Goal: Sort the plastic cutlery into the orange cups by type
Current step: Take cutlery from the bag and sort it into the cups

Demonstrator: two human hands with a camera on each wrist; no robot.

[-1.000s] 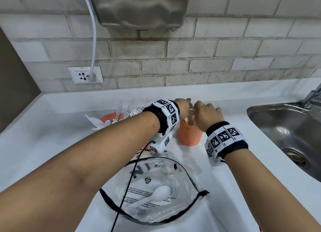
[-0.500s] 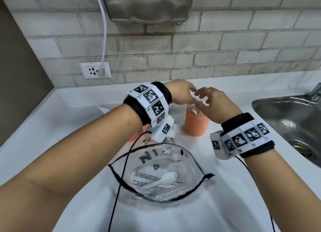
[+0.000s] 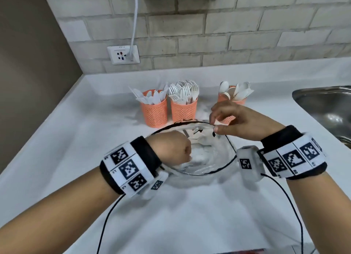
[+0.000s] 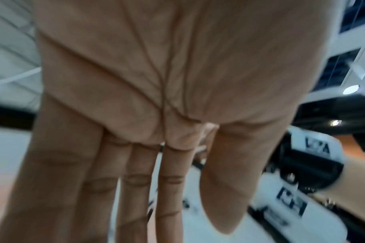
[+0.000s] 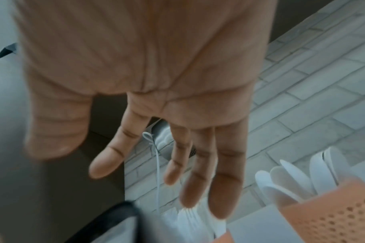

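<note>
Three orange mesh cups stand in a row at the back of the counter. The knife cup (image 3: 154, 112) is on the left, the fork cup (image 3: 183, 112) in the middle, the spoon cup (image 3: 232, 99) on the right. In front of them lies a clear plastic bag (image 3: 218, 158) with a black rim. My left hand (image 3: 171, 149) reaches down into the bag's mouth with straight fingers (image 4: 136, 180) and holds nothing. My right hand (image 3: 237, 122) hovers over the bag's far rim, just in front of the spoon cup (image 5: 333, 218), fingers (image 5: 198, 164) spread and empty. What lies in the bag is blurred.
A steel sink (image 3: 322, 109) sits at the right edge of the white counter (image 3: 95, 139). On the brick wall behind is a socket (image 3: 123, 55) with a white cable plugged in. Black wrist cables trail over the counter's near part.
Both hands have drawn back from the spoon cup toward me. The left hand has dropped into the bag and the right hand now hangs over its far rim.
</note>
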